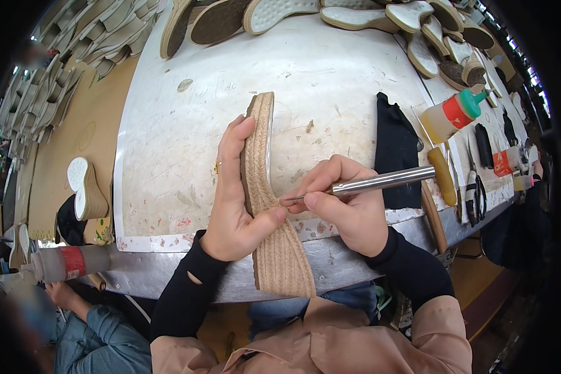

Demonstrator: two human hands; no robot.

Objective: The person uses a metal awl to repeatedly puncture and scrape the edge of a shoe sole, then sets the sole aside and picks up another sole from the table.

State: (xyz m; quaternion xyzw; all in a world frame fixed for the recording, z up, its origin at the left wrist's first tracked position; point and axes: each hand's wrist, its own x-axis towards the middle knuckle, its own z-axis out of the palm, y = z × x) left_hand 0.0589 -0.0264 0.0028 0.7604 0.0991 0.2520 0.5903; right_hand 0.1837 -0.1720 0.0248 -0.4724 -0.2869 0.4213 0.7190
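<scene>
A wedge shoe sole [263, 156] wrapped in tan braided jute stands on its edge at the middle of the table, its thick heel end toward me. My left hand [234, 206] grips it, fingers along the far side and thumb pressed on the braid. In my right hand [349, 206] is a hand tool with a silver metal handle [386, 181] and a thin pointed tip, like an awl. Its tip meets the braid beside my left thumb. My right fingertips touch the sole there too; whether they pinch a thread is too small to tell.
Several soles [280, 14] lie along the far edge, with more piled at far right. At right are a black cloth [396, 156], a green-capped bottle [452, 117], a yellow-handled tool [442, 176] and scissors [475, 196]. A clear bottle [68, 263] lies at left, near another person's arm [75, 299].
</scene>
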